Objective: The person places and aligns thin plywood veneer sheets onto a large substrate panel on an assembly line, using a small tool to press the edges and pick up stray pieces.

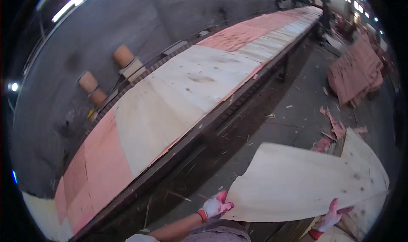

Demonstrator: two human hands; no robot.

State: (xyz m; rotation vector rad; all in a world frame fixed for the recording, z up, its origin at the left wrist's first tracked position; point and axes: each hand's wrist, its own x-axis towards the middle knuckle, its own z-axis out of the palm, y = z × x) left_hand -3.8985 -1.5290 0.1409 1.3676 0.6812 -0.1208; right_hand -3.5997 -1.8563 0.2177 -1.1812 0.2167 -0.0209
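A pale wood veneer sheet (289, 182) stretches between my two hands at the lower right, its far side slightly raised. My left hand (213, 206), in a white glove with pink-stained fingertips and a red cuff, is closed on the sheet's left near corner. At the near edge further right, my right hand (329, 218) wears a similar glove and grips the sheet, thumb on top; its other fingers are partly hidden. Beneath and beyond the sheet's right end lie more pale veneer sheets (361, 157) with dark knots.
A long conveyor table (204, 133) runs diagonally, covered with white veneer (165, 102) and pink veneer (104, 153). Veneer scraps (333, 125) litter the floor. A leaning stack of reddish sheets (356, 70) stands at the right, and a grey wall (97, 34) borders the table's far side.
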